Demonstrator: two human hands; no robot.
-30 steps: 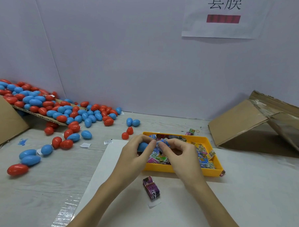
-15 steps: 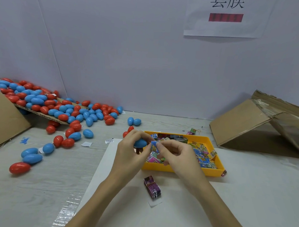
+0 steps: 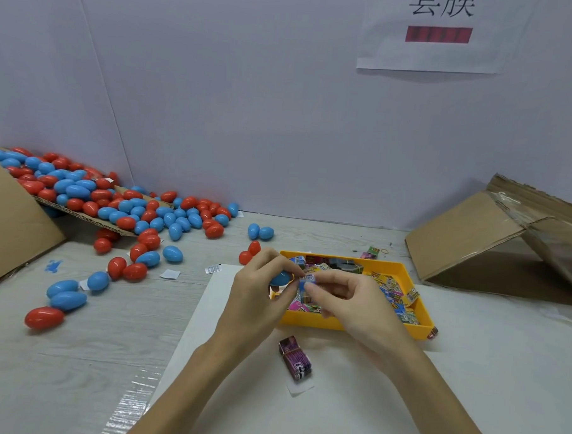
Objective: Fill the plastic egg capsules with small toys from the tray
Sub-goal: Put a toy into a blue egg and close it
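Lighting: you are working under bright, even, cool overhead light. Shadows: soft ones are lying beneath your forearms and under the cardboard box (image 3: 493,239) at right. Glare: clear tape (image 3: 132,407) on the table (image 3: 75,355) is glinting; egg capsules (image 3: 114,206) are showing small highlights. Distortion: wide-angle bending is curving the edges. Focus: small toy prints are reading slightly soft.

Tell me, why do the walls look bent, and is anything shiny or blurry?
Head view: wide lens bows the wall seam; tape on the table glares; light is soft, shadows faint; the small toy between the hands looks slightly smeared.
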